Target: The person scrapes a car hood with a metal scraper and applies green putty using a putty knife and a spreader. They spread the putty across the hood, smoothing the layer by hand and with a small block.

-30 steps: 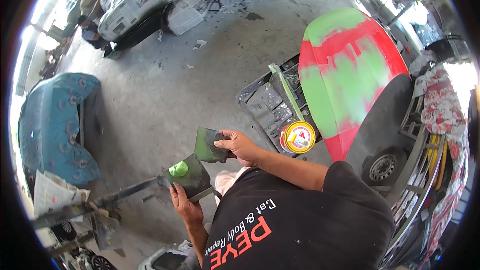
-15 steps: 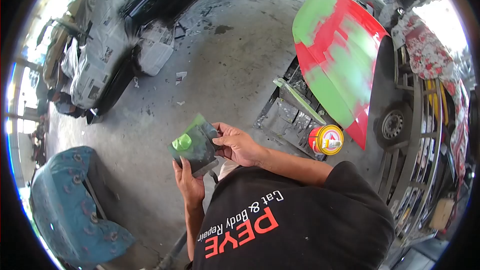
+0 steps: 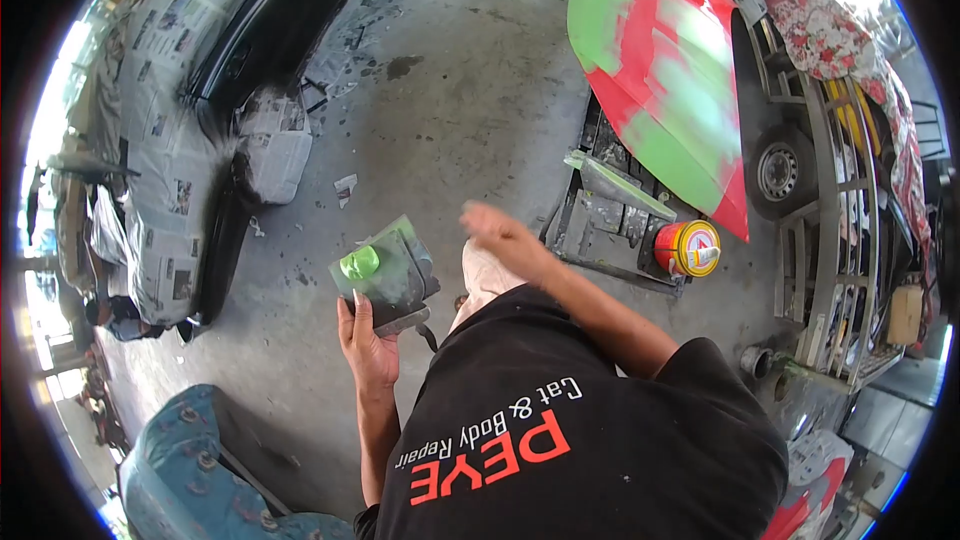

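Note:
My left hand (image 3: 370, 345) grips the lower edge of a dark flat board (image 3: 400, 275), its fingers on the face. A glossy lump of light green putty (image 3: 360, 262) sits on the board's upper left part. My right hand (image 3: 500, 235) is off the board, to its right, and blurred by motion; its fingers cannot be made out, nor whether they hold anything. Further right, a red and yellow can (image 3: 688, 248) stands on a dark low stand (image 3: 610, 225), with a small yellow and white item on its lid.
A red and green curved panel (image 3: 665, 80) lies beyond the can. Newspaper-masked black bodywork (image 3: 240, 50) is at the left, a teal cloth-covered object (image 3: 190, 460) at the lower left. A wheel (image 3: 780, 172) and metal frame (image 3: 828, 240) stand at the right.
My right hand has let go of the board and moved right, towards the can. My left hand still holds the board. The view has shifted, and the can appears further right and higher.

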Demonstrator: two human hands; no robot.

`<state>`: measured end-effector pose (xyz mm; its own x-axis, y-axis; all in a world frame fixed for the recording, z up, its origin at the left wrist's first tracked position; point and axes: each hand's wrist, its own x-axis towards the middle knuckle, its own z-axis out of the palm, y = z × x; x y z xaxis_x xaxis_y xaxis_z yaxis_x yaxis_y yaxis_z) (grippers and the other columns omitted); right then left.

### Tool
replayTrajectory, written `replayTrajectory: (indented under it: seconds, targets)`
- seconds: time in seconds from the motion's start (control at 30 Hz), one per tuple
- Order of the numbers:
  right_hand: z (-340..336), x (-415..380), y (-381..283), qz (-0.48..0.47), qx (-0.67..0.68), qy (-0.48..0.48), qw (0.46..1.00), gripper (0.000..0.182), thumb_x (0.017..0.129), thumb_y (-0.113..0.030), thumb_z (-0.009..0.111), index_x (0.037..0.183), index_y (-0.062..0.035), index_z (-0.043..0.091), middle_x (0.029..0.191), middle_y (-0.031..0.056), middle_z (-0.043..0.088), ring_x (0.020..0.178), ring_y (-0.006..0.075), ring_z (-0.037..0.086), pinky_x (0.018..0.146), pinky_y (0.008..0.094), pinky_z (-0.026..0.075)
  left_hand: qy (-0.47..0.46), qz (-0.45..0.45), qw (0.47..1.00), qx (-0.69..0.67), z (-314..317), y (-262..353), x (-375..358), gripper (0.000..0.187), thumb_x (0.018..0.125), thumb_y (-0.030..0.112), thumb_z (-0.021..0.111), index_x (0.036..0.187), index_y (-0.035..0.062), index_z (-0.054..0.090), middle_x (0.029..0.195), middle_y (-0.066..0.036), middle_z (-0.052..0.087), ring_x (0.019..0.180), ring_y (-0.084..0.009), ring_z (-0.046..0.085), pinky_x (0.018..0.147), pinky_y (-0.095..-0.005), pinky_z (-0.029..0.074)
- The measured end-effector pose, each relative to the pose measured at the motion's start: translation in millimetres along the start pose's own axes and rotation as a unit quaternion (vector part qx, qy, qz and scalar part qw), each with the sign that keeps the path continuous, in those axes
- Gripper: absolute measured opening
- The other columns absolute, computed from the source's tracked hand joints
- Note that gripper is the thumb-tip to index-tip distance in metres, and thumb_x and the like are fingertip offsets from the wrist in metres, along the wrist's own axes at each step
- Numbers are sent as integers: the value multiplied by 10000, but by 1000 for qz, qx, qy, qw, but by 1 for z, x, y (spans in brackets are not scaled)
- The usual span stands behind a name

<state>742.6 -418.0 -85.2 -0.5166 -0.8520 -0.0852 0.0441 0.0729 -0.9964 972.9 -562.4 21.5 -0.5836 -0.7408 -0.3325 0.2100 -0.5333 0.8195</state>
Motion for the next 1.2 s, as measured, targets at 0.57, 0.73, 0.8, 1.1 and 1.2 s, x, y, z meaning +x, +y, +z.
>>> replayTrajectory:
  seconds: [0.57,0.73,0.8,1.1,1.2]
  targets:
    - [-310,220,135,236,-643,257,681,934,935,-484,614,1585,35,190,1677,227,107,1566,381,61,1257,523,96,29,-70,991,112,110,65,268,374,1058,174,554,1404,55,477,1253,-89,635,1098,-218,658,907,-415,575]
    - [-320,248,134,237,-671,171,681,929,924,-483,633,1603,-25,195,1686,202,84,1572,358,36,1267,485,85,8,-75,985,158,168,76,350,333,1059,177,560,1365,55,513,1251,-60,634,1107,-185,637,940,-388,551]
    - [-314,255,131,276,-654,172,683,925,927,-498,626,1603,-27,206,1687,217,83,1573,358,45,1264,493,93,-3,-88,979,185,189,79,377,344,1058,177,563,1376,59,506,1247,-59,632,1112,-185,631,956,-394,544]
    - [-291,266,142,296,-656,243,650,753,908,-231,524,1587,-30,267,1689,166,160,1571,322,124,1265,474,130,-152,-164,941,256,281,63,503,371,1043,223,602,1369,69,513,1212,-86,645,1043,-214,658,868,-420,586]
    - [-276,274,127,328,-590,288,679,748,915,-238,513,1588,-30,262,1690,150,166,1570,314,131,1263,476,136,-217,-176,920,276,323,55,547,371,1046,230,597,1370,65,523,1219,-95,641,1073,-219,644,897,-435,567]
